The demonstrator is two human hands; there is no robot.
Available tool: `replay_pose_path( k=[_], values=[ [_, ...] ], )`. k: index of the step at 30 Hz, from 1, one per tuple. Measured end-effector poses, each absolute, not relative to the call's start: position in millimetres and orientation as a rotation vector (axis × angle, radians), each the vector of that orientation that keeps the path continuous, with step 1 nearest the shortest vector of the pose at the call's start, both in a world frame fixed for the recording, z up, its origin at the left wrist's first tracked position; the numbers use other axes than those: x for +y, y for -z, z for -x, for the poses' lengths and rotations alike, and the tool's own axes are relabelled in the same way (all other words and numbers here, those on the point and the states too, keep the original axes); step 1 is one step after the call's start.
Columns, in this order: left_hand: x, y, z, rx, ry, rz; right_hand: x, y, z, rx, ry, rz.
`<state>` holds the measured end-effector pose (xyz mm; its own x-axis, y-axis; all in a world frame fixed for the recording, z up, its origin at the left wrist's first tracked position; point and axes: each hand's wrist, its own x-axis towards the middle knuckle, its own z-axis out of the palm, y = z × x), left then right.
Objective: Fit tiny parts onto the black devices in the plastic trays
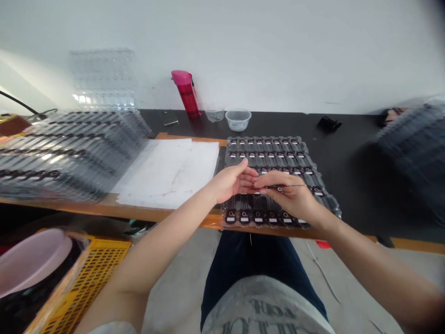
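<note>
"What do I have in the head view from your station?"

"I count two hands, both over one clear tray (pixel 280 162) on the black table (pixel 354 171). My right hand (pixel 292 192) pinches one slim dark piece (pixel 280 189) between thumb and fingers. My left hand (pixel 234 183) has its fingers extended and its thumb standing apart. Its tips meet the right fingertips; whether they touch the piece, I cannot tell."

"And where exactly is the piece?"

"Just above the tray, right of the left palm."

"Count the tray for me."

"I see five rows of dark parts (pixel 258 216). The farthest two show eight each. Nearest me, five are clear and a sixth is partly covered by my right arm. My hands hide some of the middle rows."

"Anything around it?"

"White paper (pixel 167 171) lies to the left, at least two sheets. Behind stand one red bottle (pixel 187 97) with a pink lid and one clear bowl (pixel 238 121). One black object (pixel 329 124) lies farther right. Two tray stacks flank me, a left stack (pixel 114 144) and a right stack (pixel 417 148); I can't count their layers. Below on the left is one yellow basket (pixel 100 264)."
</note>
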<state>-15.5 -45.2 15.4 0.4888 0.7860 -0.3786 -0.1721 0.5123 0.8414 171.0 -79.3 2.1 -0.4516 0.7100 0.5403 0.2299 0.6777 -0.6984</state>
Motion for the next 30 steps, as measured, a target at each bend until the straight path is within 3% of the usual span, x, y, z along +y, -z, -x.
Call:
replay_pose_path(
  k=[30],
  values=[
    [-43.6,-11.2,16.7,0.775,-0.735,-0.683,-82.6,1.1,-171.1,-2.091,-0.488,0.671]
  ],
)
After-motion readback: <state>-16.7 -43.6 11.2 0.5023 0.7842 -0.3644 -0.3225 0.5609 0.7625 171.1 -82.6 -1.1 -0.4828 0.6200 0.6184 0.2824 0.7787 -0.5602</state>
